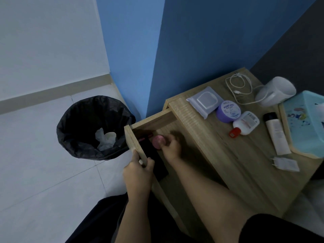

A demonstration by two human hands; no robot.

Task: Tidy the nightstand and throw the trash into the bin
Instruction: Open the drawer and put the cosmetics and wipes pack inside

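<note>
The wooden nightstand (228, 155) stands at the right with its drawer (152, 120) pulled out to the left. My left hand (138, 171) grips the drawer's front panel. My right hand (172, 146) is inside the drawer, fingers closed on a small round pink container (158, 142). A dark flat object (154, 158) lies in the drawer beside it. The bin (94, 127), lined with a black bag, stands on the floor left of the drawer and holds crumpled white tissue (105, 139).
On the nightstand top lie a wipes pack (204, 101), purple jar (228, 111), white bottle with red cap (245, 124), white tube (277, 134), charger cable (240, 85), white plug (285, 163), white lamp-like device (275, 92) and a teal tissue box (305, 123). Blue walls stand behind.
</note>
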